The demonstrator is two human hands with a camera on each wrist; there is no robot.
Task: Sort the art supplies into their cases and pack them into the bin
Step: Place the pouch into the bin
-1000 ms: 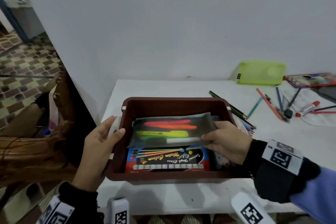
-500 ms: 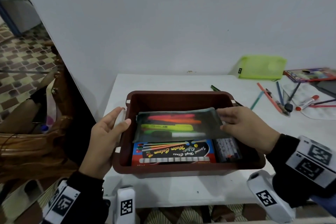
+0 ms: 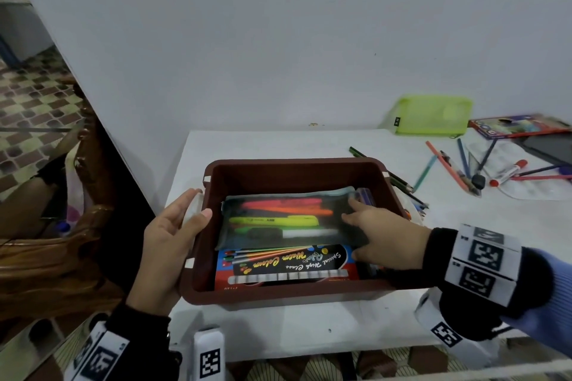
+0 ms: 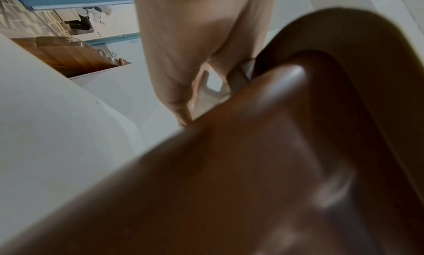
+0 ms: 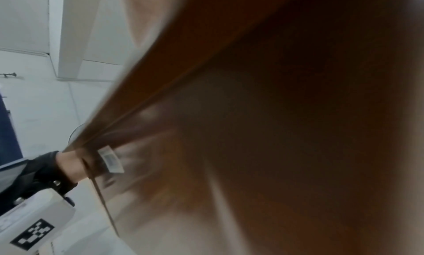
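Nearest me, the left hand (image 3: pixel 168 244) grips the left wall of the brown bin (image 3: pixel 278 295), thumb hooked over the rim and fingers outside around the pale side handle (image 3: pixel 193 209). The right hand (image 3: pixel 387 235) reaches into the bin from the right, fingers fairly straight, pressing on the right end of the dark mesh pouch (image 3: pixel 284 219); I see no closed grasp. The pouch, holding red, orange, yellow and green highlighters, lies flat on the water colour box (image 3: pixel 288 266), which rests on the bin floor along the near wall. The bin stands on the white table (image 3: pixel 278 145). Beyond it, to the right, loose coloured pencils (image 3: pixel 445 167) and a red-capped marker (image 3: pixel 507 172) lie scattered. Farthest back, a lime-green case (image 3: pixel 433 116) leans against the wall, beside a red pencil box (image 3: pixel 517 127). Both wrist views are blurred brown plastic.
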